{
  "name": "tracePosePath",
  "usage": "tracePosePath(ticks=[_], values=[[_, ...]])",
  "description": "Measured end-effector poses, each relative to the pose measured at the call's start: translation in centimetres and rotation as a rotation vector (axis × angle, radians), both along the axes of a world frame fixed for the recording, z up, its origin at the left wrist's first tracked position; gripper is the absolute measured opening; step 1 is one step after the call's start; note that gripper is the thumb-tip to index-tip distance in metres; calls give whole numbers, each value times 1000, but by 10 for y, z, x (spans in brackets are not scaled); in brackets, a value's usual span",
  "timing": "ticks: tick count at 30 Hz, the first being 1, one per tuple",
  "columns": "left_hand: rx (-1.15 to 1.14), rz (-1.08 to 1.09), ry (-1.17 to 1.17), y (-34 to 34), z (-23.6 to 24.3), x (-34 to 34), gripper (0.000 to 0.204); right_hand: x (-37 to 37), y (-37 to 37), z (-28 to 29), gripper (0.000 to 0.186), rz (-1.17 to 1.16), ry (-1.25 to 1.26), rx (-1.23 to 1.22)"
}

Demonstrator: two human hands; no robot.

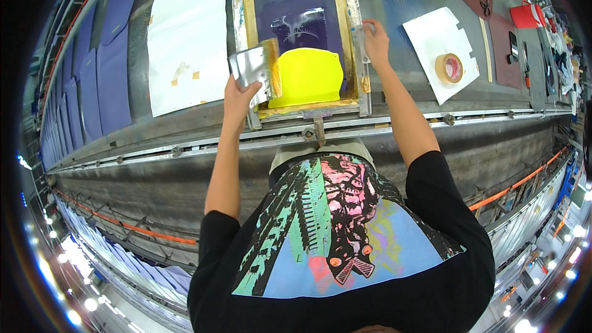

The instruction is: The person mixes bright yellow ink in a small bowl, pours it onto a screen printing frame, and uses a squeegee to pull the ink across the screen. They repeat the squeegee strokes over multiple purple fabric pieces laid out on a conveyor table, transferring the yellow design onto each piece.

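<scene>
A screen frame (361, 98) with a dark purple mesh (297, 6) lies in front of me, with a broad pool of bright yellow ink (306, 77) across its near half. My left hand (239, 95) is closed round a metal squeegee (246, 66), which has an ink-stained yellowish edge and is tilted over the frame's left side. My right hand (375, 40) has its fingers curled on the frame's right rail, near a small fitting there. A pale mark shows on the mesh above the ink.
Left: a white sheet (185, 37) and purple fabric panels (111, 86). Right: white paper (431, 37) with a tape roll (449, 68), maroon pieces (502, 37), scissors (486, 3), a phone (512, 46), a red container (524, 16). A metal rail (419, 121) runs along the table's near edge.
</scene>
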State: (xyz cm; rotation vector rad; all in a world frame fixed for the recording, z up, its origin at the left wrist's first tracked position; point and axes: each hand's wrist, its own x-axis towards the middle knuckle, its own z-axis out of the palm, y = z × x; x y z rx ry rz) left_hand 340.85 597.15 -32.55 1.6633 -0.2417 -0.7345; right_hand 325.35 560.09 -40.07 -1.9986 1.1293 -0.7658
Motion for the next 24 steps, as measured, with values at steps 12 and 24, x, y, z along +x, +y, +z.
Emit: tracePosePath(ticks=[12, 24], values=[[580, -1237, -219, -132, -35, 31, 60, 6, 3, 6, 19, 14, 111, 131], [581, -433, -933, -215, -34, 120, 28, 6, 7, 8, 19, -17, 118, 164]])
